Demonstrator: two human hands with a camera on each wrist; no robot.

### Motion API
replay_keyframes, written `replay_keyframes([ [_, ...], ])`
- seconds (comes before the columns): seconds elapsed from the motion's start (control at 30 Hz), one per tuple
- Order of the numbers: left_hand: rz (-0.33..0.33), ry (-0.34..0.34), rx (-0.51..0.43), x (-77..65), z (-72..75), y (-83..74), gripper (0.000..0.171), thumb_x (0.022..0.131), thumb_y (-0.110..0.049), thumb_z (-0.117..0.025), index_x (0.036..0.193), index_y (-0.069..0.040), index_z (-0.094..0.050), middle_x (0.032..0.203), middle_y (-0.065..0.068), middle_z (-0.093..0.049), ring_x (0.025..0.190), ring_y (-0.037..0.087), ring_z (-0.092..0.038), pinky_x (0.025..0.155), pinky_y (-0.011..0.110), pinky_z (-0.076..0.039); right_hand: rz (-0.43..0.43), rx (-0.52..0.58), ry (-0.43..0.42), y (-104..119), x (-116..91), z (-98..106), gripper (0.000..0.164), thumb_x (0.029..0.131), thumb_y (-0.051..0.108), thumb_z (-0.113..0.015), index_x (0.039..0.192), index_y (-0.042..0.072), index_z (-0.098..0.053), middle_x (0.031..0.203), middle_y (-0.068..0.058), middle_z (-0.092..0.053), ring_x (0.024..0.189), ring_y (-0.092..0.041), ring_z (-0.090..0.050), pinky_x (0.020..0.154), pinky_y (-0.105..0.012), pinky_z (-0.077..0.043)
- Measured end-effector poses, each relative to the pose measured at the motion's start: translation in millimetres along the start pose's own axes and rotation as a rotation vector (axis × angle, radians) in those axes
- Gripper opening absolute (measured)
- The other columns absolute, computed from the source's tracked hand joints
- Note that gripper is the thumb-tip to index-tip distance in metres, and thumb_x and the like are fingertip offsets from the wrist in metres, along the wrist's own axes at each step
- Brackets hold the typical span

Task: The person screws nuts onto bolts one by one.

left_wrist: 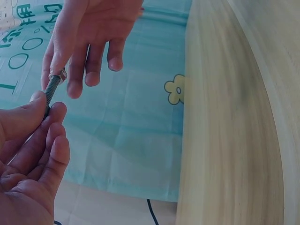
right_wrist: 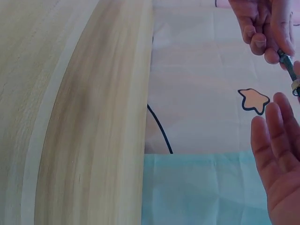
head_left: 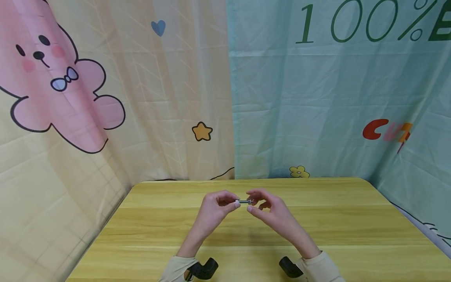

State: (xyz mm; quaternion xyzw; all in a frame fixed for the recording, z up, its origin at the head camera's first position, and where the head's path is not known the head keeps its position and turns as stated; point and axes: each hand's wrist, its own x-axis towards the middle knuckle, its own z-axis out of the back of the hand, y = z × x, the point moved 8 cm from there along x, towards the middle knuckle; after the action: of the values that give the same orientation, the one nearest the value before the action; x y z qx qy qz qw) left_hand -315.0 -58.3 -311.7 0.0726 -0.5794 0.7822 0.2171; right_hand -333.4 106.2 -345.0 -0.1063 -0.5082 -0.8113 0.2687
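Two hands face each other above the bench, the left hand pinching the bolt by one end, presumably to steady it with its thread bare. The right hand has its grip spread around the nut opposite; contact is unclear.

A grey metal bolt with a visibly threaded shank is found pinched by the left hand, its near end covered by those fingertips. It is held roughly level, pointed towards the right hand. A nut is seated near the far end, between right thumb and forefinger; contact cannot be confirmed.
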Motion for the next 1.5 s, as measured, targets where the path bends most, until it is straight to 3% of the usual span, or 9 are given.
replay_keyframes([
  [0.23, 0.0, 0.0, -0.005, 0.0, 0.0, -0.3, 0.006, 0.089, -0.001, -0.071, 0.095, 0.001, -0.073, 0.088, 0.009, -0.07, 0.082, 0.024, -0.066, 0.072, 0.027, -0.053, 0.083, 0.023, 0.005, 6.2, -0.7, 1.1, 0.017, 0.093, 0.017, -0.07, 0.11, 0.019, -0.066, 0.102, 0.006, -0.066, 0.095, -0.014, -0.062, 0.08, -0.034, -0.053],
  [0.47, -0.011, -0.004, 0.004, -0.3, 0.4, -1.4, 0.006, 0.089, -0.001, -0.072, 0.094, 0.0, -0.073, 0.088, 0.008, -0.071, 0.081, 0.023, -0.066, 0.073, 0.028, -0.053, 0.024, 0.035, 0.008, 4.4, -2.0, -0.6, 0.016, 0.096, 0.029, -0.065, 0.106, 0.016, -0.069, 0.092, 0.007, -0.07, 0.087, -0.015, -0.066, 0.075, -0.034, -0.053],
  [0.67, -0.002, 0.0, 0.004, -1.3, -0.1, -1.6, 0.007, 0.089, -0.003, -0.071, 0.095, 0.0, -0.073, 0.088, 0.007, -0.07, 0.082, 0.024, -0.066, 0.073, 0.028, -0.053, -0.039, 0.01, -0.005, -0.9, -2.5, -2.1, 0.021, 0.1, 0.037, -0.058, 0.098, 0.02, -0.069, 0.087, 0.006, -0.07, 0.085, -0.014, -0.064, 0.071, -0.033, -0.052],
  [0.87, 0.005, 0.005, 0.009, -0.9, -0.1, -2.4, 0.007, 0.089, -0.001, -0.071, 0.095, 0.001, -0.073, 0.088, 0.009, -0.07, 0.082, 0.026, -0.066, 0.072, 0.027, -0.052, -0.043, 0.013, -0.003, -2.3, -1.0, -1.7, 0.021, 0.098, 0.032, -0.063, 0.116, 0.022, -0.066, 0.1, 0.004, -0.068, 0.09, -0.015, -0.062, 0.078, -0.035, -0.052],
  [1.0, 0.007, 0.0, 0.02, 2.1, -0.7, 7.2, 0.007, 0.089, -0.001, -0.071, 0.096, 0.0, -0.073, 0.088, 0.008, -0.07, 0.081, 0.022, -0.065, 0.071, 0.028, -0.052, 0.027, 0.038, 0.004, 0.8, 0.1, -1.7, 0.032, 0.094, 0.023, -0.069, 0.124, 0.021, -0.058, 0.106, 0.001, -0.066, 0.089, -0.018, -0.061, 0.077, -0.033, -0.052],
  [1.17, 0.004, -0.009, 0.024, 8.3, -1.8, 29.9, 0.007, 0.089, -0.007, -0.073, 0.096, -0.006, -0.074, 0.089, 0.003, -0.07, 0.082, 0.019, -0.065, 0.073, 0.029, -0.053, 0.077, 0.044, 0.006, 4.7, -0.5, -1.9, 0.025, 0.093, 0.019, -0.071, 0.116, 0.02, -0.06, 0.104, 0.002, -0.065, 0.088, -0.017, -0.062, 0.075, -0.032, -0.053],
  [1.37, -0.019, -0.004, -0.003, 9.3, -2.0, 36.8, 0.007, 0.089, -0.014, -0.075, 0.094, -0.011, -0.075, 0.088, 0.001, -0.071, 0.082, 0.019, -0.067, 0.074, 0.031, -0.054, 0.049, 0.03, 0.012, 3.4, -0.8, -3.0, 0.014, 0.094, 0.022, -0.068, 0.107, 0.018, -0.066, 0.096, 0.006, -0.068, 0.088, -0.014, -0.065, 0.076, -0.033, -0.054],
  [1.5, -0.019, -0.002, -0.013, 9.0, -1.8, 35.8, 0.006, 0.089, -0.016, -0.075, 0.094, -0.013, -0.075, 0.088, 0.001, -0.071, 0.082, 0.02, -0.068, 0.075, 0.032, -0.055, 0.015, 0.023, 0.016, 1.3, -1.3, -3.5, 0.016, 0.098, 0.03, -0.063, 0.104, 0.017, -0.068, 0.09, 0.007, -0.069, 0.085, -0.014, -0.065, 0.075, -0.033, -0.053],
])
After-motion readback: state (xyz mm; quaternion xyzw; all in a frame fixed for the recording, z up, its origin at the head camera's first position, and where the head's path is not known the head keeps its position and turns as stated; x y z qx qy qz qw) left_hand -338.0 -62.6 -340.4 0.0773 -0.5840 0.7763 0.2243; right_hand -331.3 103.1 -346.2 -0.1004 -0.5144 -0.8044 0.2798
